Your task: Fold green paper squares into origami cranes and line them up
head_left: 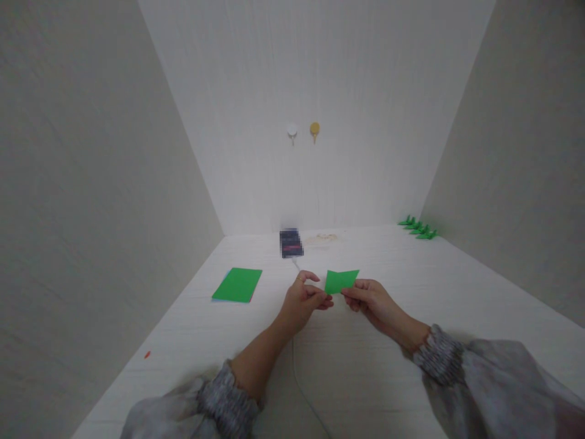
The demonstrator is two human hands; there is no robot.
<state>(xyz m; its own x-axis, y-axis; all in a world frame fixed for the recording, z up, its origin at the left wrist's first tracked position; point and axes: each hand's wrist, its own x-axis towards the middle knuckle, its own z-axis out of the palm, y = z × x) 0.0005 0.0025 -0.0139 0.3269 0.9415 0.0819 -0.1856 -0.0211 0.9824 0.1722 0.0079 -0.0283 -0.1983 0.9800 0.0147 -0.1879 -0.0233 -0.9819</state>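
A small folded piece of green paper (340,281) is held up above the white table, with a notch along its top edge. My right hand (372,300) pinches its lower right part between thumb and fingers. At the paper's lower left corner, my left hand (307,299) has its thumb and fingertips closed together, its index finger raised and curved above. To the left of my hands lies a stack of square paper (237,285), green on top, with edges of other colours just showing beneath.
Several folded green paper figures (418,227) stand in a row at the back right. A dark, blurred-out device (291,242) sits near the back wall, and a white cable (299,381) runs forward from it. A small orange piece (147,354) lies at left. Two hooks (315,129) hang on the wall.
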